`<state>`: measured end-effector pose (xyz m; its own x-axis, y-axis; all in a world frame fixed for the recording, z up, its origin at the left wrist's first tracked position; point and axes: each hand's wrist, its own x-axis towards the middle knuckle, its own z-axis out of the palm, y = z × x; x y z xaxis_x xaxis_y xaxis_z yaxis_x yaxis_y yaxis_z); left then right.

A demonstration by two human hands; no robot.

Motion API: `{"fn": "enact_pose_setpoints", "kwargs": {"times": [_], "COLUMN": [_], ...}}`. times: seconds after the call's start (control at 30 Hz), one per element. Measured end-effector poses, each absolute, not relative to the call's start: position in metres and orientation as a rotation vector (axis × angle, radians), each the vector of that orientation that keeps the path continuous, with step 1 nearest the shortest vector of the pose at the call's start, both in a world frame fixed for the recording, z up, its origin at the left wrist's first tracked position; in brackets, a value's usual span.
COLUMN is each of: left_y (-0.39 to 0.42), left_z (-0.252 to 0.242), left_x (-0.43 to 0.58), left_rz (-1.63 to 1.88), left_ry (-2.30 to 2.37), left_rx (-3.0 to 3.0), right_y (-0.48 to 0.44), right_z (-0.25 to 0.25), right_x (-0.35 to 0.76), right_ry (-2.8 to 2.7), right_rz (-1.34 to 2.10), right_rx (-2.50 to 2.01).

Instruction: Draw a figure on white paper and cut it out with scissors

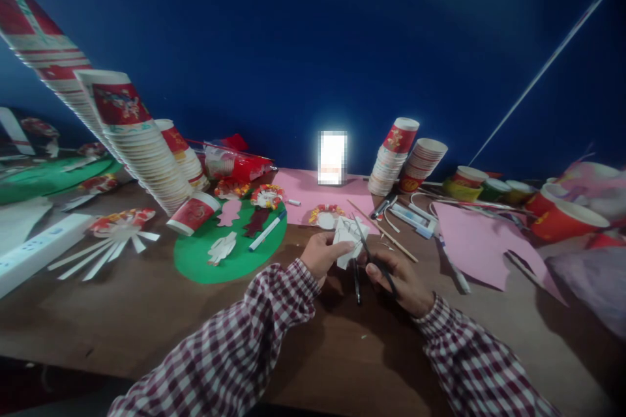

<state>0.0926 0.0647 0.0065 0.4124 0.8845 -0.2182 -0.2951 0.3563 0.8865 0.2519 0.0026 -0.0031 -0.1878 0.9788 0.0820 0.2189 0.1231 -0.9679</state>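
My left hand [323, 254] pinches a small piece of white paper [346, 241] with dark lines drawn on it, above the middle of the brown table. Dark-handled scissors [379, 265] are in my right hand [403, 280], their blades pointing up and away at the paper's right side. Below the paper, a dark pen-like object [357, 283] lies on the table. Left of my hands, a green paper sheet [195, 260] bears a pink cutout [229, 214], a dark red cutout [256, 221], a white cutout [222, 248] and a blue-and-white marker [267, 231].
Tall paper cup stacks [141, 143] lean at the left, near a tipped cup [194, 213] and a white power strip [39, 251]. Behind my hands is a bright blurred rectangle [332, 158] by pink paper [298, 186]. More cups [394, 156] and pink paper [469, 241] are on the right.
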Motion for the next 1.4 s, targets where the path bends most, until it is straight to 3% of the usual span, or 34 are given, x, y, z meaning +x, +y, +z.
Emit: {"fn": "enact_pose_setpoints", "kwargs": {"times": [1.4], "left_y": [0.088], "left_z": [0.001], "left_x": [0.073], "left_rz": [0.623], "left_ry": [0.799], "left_rx": [1.043], "right_y": [0.001], "right_z": [-0.002], "right_x": [0.260], "right_ry": [-1.667], "right_rz": [1.260], "right_rx": [-1.303]}}
